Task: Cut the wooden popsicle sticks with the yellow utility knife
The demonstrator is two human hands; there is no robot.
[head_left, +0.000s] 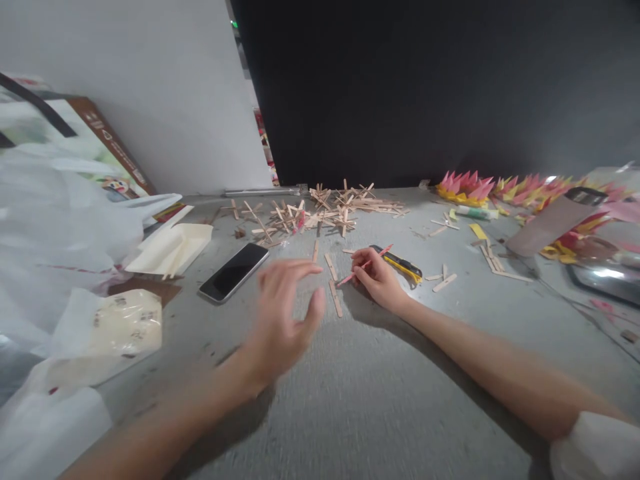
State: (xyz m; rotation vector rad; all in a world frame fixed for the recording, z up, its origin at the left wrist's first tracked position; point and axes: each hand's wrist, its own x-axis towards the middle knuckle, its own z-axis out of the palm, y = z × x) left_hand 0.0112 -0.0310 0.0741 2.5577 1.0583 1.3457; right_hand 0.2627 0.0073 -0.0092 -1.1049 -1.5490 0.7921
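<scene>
My right hand [376, 275] rests on the grey table [350, 387] with its fingers pinched on a thin pink pencil [361, 266] that points left and down. Just behind it lies a yellow and black utility knife [400, 263]. My left hand [285, 313] hovers above the table, blurred, fingers spread and holding nothing. Between the hands lie three loose wooden craft sticks [334, 293]. A dark phone [234, 271] lies face up to the left of my left hand.
A heap of glued stick crosses [320, 212] fills the back middle. Pink and yellow paper flowers [500, 189] line the back right, beside a grey tilted container [555, 223]. White plastic bags [65, 220] and folded cream paper [173, 248] crowd the left.
</scene>
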